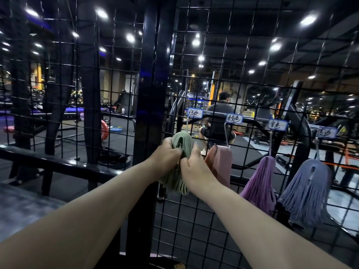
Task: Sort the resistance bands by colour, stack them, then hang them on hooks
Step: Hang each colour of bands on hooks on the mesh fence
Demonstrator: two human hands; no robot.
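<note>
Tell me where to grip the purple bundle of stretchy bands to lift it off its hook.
Grip the purple bundle of flat resistance bands at its narrow gathered top, just under the metal hook, coming from the front: the black wire grid panel blocks the back, and the lower loops splay loose.

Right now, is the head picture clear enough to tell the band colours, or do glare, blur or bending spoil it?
Head view: ceiling lamps flare white in a dim gym, yet the green bands, pink bands, purple bands and blue bands read clearly; the wire grid bows from wide-angle distortion; the far background is slightly soft.
</note>
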